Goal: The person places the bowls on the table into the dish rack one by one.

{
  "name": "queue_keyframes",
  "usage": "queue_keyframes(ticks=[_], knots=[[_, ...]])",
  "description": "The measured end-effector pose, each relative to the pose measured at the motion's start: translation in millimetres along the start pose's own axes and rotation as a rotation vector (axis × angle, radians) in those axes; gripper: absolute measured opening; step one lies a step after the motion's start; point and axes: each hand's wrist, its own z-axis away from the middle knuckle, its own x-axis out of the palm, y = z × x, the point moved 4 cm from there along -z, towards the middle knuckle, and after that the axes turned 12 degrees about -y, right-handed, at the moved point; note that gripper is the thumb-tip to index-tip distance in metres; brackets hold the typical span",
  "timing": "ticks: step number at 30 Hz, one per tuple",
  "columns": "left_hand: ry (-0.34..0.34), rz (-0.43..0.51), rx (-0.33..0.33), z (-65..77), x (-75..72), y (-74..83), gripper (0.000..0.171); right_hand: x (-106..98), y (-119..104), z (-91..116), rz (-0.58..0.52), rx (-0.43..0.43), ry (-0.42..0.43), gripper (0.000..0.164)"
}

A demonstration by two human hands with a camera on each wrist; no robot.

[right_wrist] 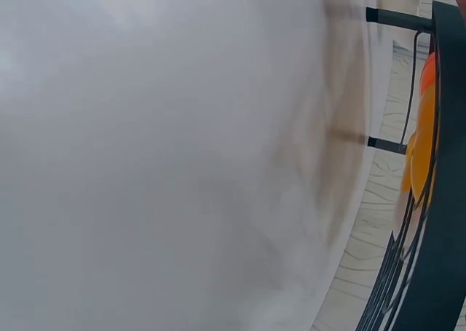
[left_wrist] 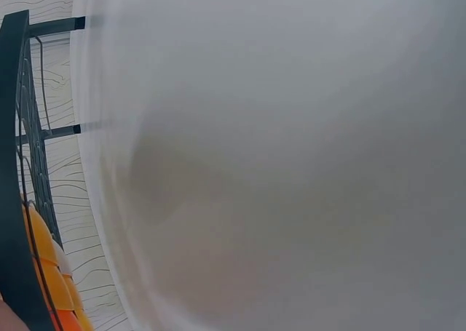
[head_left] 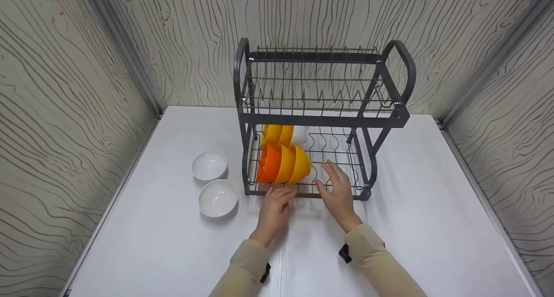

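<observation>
In the head view, an orange bowl (head_left: 268, 165) and two yellow bowls (head_left: 301, 165) stand on edge, nested in a row at the front of the dish rack's (head_left: 320, 121) lower tier. Behind them are two more yellow bowls (head_left: 278, 134) and a white bowl (head_left: 299, 134). My left hand (head_left: 277, 208) is at the rack's lower front rail, just below the front row, its fingers lying together. To the right of the row, my right hand (head_left: 338, 195) reaches over the rail with fingers extended and thumb apart, holding nothing. Both wrist views show mostly tabletop and part of the rack.
Two white bowls (head_left: 210, 165) (head_left: 218, 198) sit upright on the white table (head_left: 151, 236), left of the rack. An upper wire tier (head_left: 320, 100) with tall side handles overhangs the back of the lower one. Wood-patterned panels (head_left: 194, 41) surround the table at the back and sides.
</observation>
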Motion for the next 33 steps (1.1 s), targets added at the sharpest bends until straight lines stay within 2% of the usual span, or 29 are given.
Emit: queue_keyframes(ticks=[3, 7, 12, 20, 24, 29, 33], knots=[[-0.013, 0.005, 0.000, -0.2, 0.2, -0.4, 0.040, -5.5, 3.7, 6.7, 0.052, -0.032, 0.022, 0.048], [-0.033, 0.004, -0.011, 0.0, -0.8, -0.3, 0.040, -8.3, 7.2, 15.7, 0.104, -0.058, 0.010, 0.042], [-0.066, 0.007, -0.019, -0.2, -3.5, 0.7, 0.041, -7.3, 11.3, 26.6, 0.148, -0.053, -0.041, 0.038], [-0.097, -0.006, 0.028, 2.7, -8.8, 0.7, 0.040, 2.3, 16.4, 39.6, 0.258, -0.014, -0.147, 0.038], [-0.124, 0.008, 0.035, 5.2, -12.1, -0.5, 0.035, 7.4, 19.1, 42.0, 0.311, 0.002, -0.197, 0.039], [-0.154, 0.081, 0.003, 7.9, -17.6, -4.1, 0.027, 8.6, 21.2, 42.9, 0.335, 0.021, -0.212, 0.038], [-0.117, 0.127, -0.037, 12.0, -24.0, -9.6, 0.028, 7.7, 22.2, 42.4, 0.339, 0.038, -0.213, 0.037]])
